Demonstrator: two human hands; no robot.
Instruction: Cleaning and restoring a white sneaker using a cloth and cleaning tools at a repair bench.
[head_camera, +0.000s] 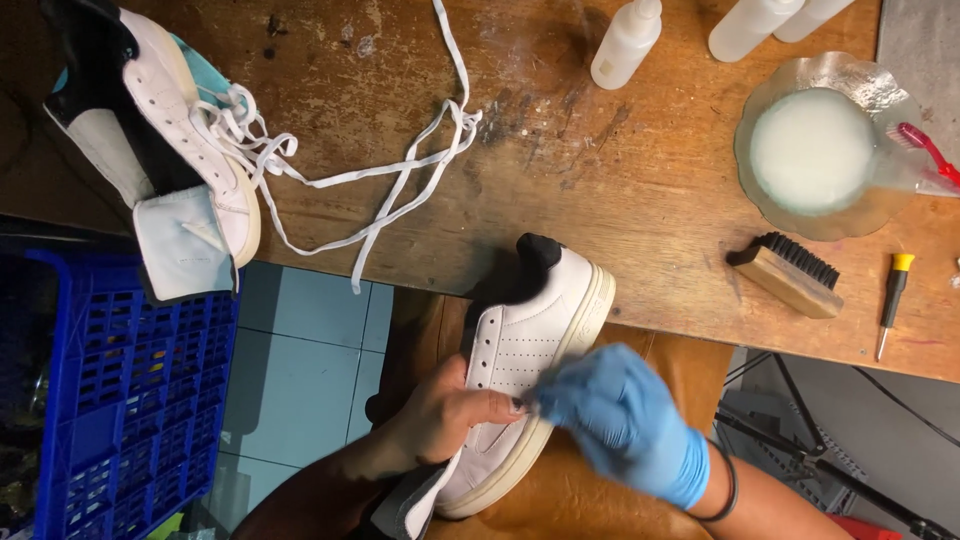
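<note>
Over lap | left hand (450, 415) grips white sneaker (530, 350) | gloved right hand (620, 415) closed, touching its side

Lower middle of the frame: left hand (440, 420) bare, ungloved. Right hand (625, 415) in a blue glove. Dark band around that wrist, lower right.

Warm, fairly dim light falls on the wooden bench (620, 190), brightest around the glass dish (880, 215), whose rim shows small glints, while the left edge and the blue crate (120, 400) sink into deep shadow. The gloved right hand (625, 420) is smeared by motion blur; the white shoe (525, 370) beside it and the rest stay reasonably sharp.
</note>
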